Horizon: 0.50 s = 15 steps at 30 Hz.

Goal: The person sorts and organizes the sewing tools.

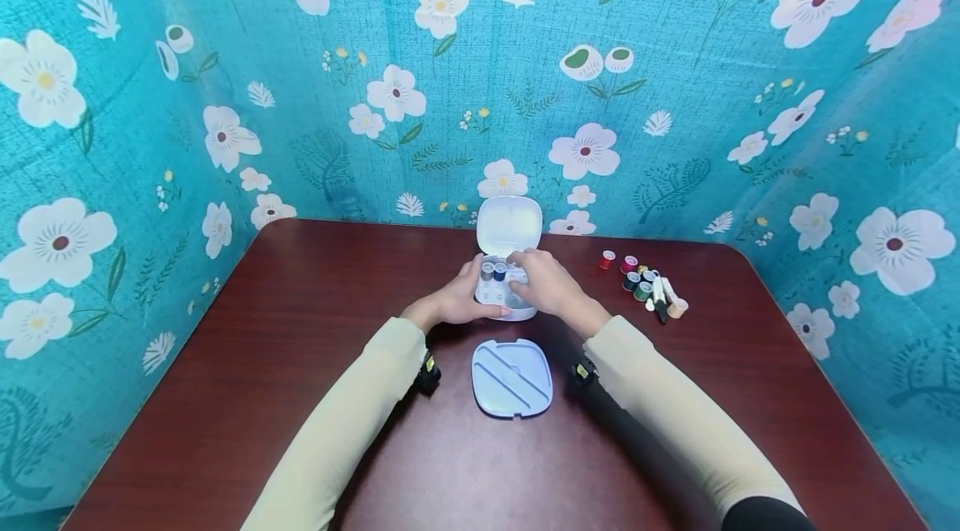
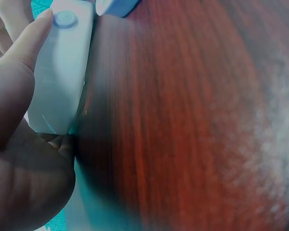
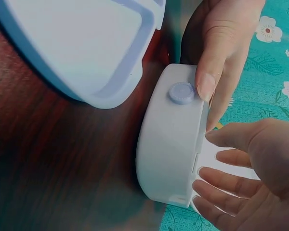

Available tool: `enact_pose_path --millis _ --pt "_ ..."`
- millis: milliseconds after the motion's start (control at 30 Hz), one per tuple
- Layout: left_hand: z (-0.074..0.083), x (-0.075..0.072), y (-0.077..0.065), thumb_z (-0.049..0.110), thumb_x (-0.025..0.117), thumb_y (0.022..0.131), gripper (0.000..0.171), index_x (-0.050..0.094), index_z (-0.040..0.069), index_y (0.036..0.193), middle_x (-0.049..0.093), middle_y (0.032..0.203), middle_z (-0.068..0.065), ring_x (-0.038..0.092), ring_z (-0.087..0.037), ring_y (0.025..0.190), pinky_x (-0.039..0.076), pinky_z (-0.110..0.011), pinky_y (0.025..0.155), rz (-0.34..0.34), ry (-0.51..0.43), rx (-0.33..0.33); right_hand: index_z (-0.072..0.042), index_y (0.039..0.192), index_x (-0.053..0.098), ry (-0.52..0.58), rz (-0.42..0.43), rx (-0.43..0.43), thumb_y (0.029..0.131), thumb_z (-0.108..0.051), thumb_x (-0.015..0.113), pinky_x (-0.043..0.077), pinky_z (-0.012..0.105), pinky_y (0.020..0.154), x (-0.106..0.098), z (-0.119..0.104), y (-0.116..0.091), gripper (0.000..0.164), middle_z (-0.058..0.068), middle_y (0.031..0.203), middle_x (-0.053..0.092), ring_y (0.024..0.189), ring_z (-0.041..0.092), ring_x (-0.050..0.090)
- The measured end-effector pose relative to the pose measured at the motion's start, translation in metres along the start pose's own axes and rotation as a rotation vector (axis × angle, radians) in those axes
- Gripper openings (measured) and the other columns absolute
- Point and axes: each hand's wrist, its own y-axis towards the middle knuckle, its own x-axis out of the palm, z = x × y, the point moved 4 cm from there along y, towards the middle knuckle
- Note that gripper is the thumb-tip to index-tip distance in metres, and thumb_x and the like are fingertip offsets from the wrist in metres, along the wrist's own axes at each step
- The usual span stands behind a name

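A white sewing box point(image 1: 519, 315) stands on the table with its hinged lid point(image 1: 509, 218) raised. Inside, toward its back left, are a grey thread spool point(image 1: 487, 272) and a dark blue thread spool point(image 1: 500, 273). My left hand point(image 1: 459, 298) grips the box's left side, its thumb across the front beside a round button point(image 3: 182, 93). Over the right part of the box is my right hand point(image 1: 553, 286), its fingers spread and loosely bent at the rim; nothing shows between them in the right wrist view.
A light blue tray-like panel point(image 1: 497, 398) lies on the table in front of the box. At the back right are a red spool point(image 1: 607, 260), several other spools and a small black-handled tool point(image 1: 661, 310). A flowered curtain point(image 1: 465, 139) hangs behind the table point(image 1: 322, 331).
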Motion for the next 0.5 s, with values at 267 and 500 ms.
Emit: enact_pose_path --millis 267,500 --pt "0.0 -0.001 0.0 0.048 0.08 0.087 0.123 -0.008 0.008 0.163 0.014 0.164 -0.017 0.027 -0.028 0.148 0.028 -0.044 0.119 -0.006 -0.011 -0.001 -0.001 0.13 0.066 0.03 0.027 0.011 0.091 -0.016 0.077 0.055 0.048 0.094 -0.002 0.006 -0.01 0.042 0.021 0.124 0.067 0.107 0.032 0.066" --pt "0.001 0.0 -0.001 0.045 0.081 0.087 0.123 -0.007 0.005 0.163 0.014 0.164 -0.02 0.025 -0.03 0.149 0.026 -0.045 0.12 -0.002 -0.02 0.015 0.001 0.127 0.067 0.043 0.043 0.032 0.091 -0.015 0.077 0.054 0.048 0.097 -0.003 0.01 -0.017 0.041 0.02 0.124 0.065 0.11 0.033 0.065"
